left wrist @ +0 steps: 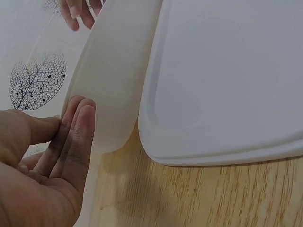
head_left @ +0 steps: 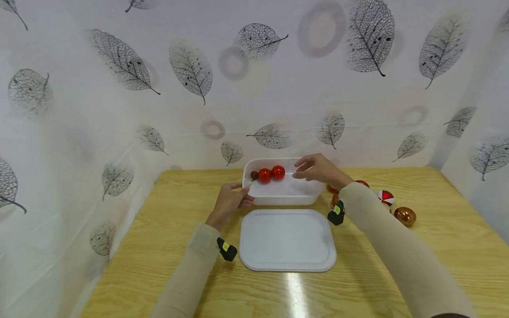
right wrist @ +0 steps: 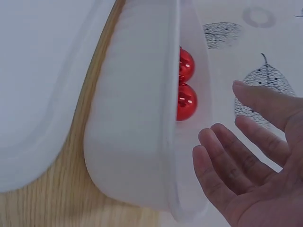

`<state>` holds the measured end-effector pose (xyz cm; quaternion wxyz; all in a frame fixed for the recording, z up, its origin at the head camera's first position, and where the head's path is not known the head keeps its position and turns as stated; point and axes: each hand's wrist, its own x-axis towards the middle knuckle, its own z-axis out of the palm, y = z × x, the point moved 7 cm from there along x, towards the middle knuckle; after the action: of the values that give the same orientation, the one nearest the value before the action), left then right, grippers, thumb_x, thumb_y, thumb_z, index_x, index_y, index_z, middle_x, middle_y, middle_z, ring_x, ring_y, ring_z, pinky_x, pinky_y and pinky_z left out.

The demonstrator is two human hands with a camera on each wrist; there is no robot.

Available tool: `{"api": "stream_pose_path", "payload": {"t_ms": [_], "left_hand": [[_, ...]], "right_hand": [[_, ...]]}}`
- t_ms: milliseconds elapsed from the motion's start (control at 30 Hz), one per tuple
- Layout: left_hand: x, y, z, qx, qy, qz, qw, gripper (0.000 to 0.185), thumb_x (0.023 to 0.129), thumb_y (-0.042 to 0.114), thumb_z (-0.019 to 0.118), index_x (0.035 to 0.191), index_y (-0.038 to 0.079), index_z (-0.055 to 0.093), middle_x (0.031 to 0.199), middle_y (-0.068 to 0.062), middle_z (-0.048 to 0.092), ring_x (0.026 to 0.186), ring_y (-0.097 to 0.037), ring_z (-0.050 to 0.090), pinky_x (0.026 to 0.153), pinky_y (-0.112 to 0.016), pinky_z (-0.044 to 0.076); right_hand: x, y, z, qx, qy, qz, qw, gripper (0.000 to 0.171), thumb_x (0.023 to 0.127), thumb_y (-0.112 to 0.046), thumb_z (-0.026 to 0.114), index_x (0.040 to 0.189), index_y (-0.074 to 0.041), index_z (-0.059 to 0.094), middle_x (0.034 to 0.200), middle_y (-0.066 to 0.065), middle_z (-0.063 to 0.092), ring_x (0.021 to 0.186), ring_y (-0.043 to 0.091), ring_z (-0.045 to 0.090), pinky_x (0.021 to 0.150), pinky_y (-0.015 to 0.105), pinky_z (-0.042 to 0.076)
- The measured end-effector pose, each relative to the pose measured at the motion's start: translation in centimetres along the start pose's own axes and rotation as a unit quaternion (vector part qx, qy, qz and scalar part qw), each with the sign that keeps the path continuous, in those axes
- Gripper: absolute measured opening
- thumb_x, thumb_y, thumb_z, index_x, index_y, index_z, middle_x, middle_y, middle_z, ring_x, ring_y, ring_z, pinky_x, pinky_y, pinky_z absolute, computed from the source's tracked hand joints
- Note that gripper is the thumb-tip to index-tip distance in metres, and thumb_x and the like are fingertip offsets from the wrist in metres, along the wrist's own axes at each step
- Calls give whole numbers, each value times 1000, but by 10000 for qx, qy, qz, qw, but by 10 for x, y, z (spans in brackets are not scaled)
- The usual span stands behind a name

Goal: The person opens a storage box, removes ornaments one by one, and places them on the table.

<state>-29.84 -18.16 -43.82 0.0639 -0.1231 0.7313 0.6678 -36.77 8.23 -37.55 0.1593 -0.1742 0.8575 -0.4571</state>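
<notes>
The left hand (head_left: pixel 231 199) pinches the white box (head_left: pixel 284 201); the right hand (head_left: pixel 319 170), fingers parted, holds nothing. Red balls (head_left: pixel 264 176) lie inside, between the hands; a firm left pinch should prevent sliding.

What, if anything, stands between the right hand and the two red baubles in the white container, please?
Nothing visible does: the right hand is over the right part of the white container, with open space to the red baubles; the white lid lies in front.
</notes>
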Motion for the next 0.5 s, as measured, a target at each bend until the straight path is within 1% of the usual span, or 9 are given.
{"api": "stream_pose_path", "payload": {"t_ms": [133, 333, 500], "left_hand": [[0, 0, 0, -2, -3, 7, 10000, 37, 102, 10, 62, 135, -6, 57, 83, -17, 73, 65, -16, 71, 65, -28, 65], [1, -1, 0, -19, -25, -51, 10000, 40, 102, 12, 62, 137, -6, 56, 85, -19, 73, 67, -18, 72, 68, -31, 65], [2, 0, -1, -19, 1, -2, 10000, 40, 102, 10, 62, 137, -7, 55, 83, -18, 73, 65, -17, 72, 68, -31, 65]], "right_hand": [[14, 3, 11, 44, -55, 159, 9998, 46, 94, -17, 75, 131, 5, 60, 126, 25, 64, 111, 39, 64, 97, 53, 57], [33, 9, 21, -7, -105, 234, 9997, 47, 94, -13, 73, 133, 8, 58, 128, 27, 63, 108, 37, 65, 94, 52, 59], [45, 12, 27, -53, -80, 290, 9995, 46, 93, -12, 74, 132, 8, 59, 122, 27, 66, 102, 35, 67, 91, 52, 59]]}}
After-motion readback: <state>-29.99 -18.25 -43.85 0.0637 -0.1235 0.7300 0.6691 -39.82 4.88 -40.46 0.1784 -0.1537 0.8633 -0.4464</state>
